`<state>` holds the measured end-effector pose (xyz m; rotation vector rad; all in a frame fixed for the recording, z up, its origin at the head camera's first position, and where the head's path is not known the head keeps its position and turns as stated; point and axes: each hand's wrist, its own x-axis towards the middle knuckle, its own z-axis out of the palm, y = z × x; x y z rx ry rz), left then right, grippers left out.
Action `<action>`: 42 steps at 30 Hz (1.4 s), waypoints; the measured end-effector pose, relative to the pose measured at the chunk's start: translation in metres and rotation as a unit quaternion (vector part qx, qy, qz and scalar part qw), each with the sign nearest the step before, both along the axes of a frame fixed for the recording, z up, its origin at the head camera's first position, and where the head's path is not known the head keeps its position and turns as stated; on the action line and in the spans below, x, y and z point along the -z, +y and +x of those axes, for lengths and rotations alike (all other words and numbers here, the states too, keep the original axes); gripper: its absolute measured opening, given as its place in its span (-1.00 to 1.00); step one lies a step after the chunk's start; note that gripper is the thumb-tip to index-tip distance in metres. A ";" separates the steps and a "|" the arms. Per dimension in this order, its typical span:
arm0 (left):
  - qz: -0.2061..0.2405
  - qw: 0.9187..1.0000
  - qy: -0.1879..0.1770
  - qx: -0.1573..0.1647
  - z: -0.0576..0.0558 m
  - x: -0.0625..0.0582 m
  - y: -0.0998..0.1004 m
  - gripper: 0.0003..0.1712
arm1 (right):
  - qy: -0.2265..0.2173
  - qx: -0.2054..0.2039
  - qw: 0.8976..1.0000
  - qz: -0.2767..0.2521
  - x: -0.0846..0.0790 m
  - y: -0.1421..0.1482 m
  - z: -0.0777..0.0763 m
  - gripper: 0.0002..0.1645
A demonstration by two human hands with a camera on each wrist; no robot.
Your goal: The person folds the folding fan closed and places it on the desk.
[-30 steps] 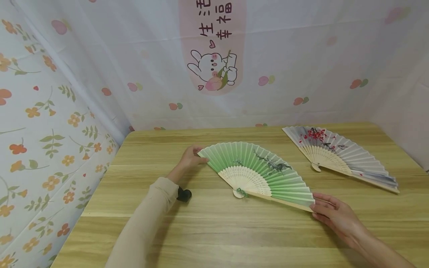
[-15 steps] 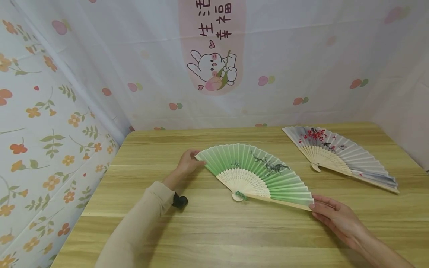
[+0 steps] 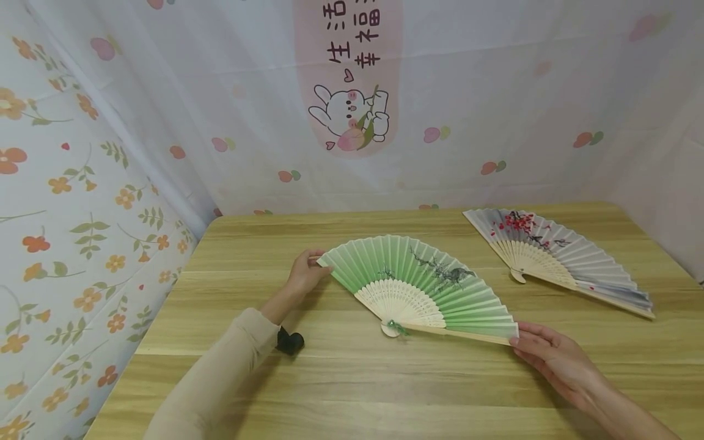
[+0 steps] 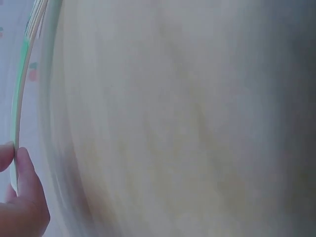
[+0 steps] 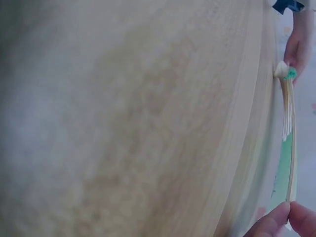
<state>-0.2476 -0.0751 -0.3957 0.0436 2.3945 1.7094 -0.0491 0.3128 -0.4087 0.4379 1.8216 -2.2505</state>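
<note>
A green folding fan, spread wide, has a dark branch painted on its pleats, pale cut-out ribs and a green cord at its pivot. My left hand pinches its left outer edge between thumb and fingers; the left wrist view shows the thumb and a finger on either side of the thin guard stick. At the opposite end my right hand pinches the tip of the right guard stick, as the right wrist view also shows with its fingertips. Whether the fan touches the table is hard to tell.
A second fan, grey-white with red blossoms, lies spread at the back right of the wooden table. Behind the table hangs a white printed curtain; a floral cloth hangs at the left. A black device sits at my left wrist.
My left hand has moved a little left and toward me, and the green fan's left edge has shifted with it. The right hand stays almost in place. The blossom fan has not moved.
</note>
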 end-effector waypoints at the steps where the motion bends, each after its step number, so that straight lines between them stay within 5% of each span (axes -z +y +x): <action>1: 0.005 1.000 0.002 0.001 0.001 -0.001 0.000 -0.52 | 0.000 0.001 1.000 0.004 0.000 0.000 0.000 -0.74; 6: 0.030 1.000 0.006 0.001 0.007 -0.002 -0.003 -0.51 | -0.002 0.002 1.000 0.027 -0.002 0.001 0.001 -0.74; 16: 0.104 0.995 -0.002 -0.010 0.017 -0.007 -0.007 -0.53 | 0.028 -0.007 0.999 -0.039 -0.007 0.003 0.002 -0.72; 28: 0.173 0.984 -0.030 -0.022 0.030 -0.011 -0.015 -0.52 | 0.025 0.004 0.999 -0.025 -0.015 -0.003 -0.005 -0.62; 42: 0.224 0.972 -0.033 -0.060 0.038 -0.005 -0.022 -0.52 | 0.093 0.037 0.988 -0.114 -0.021 -0.014 -0.015 -0.75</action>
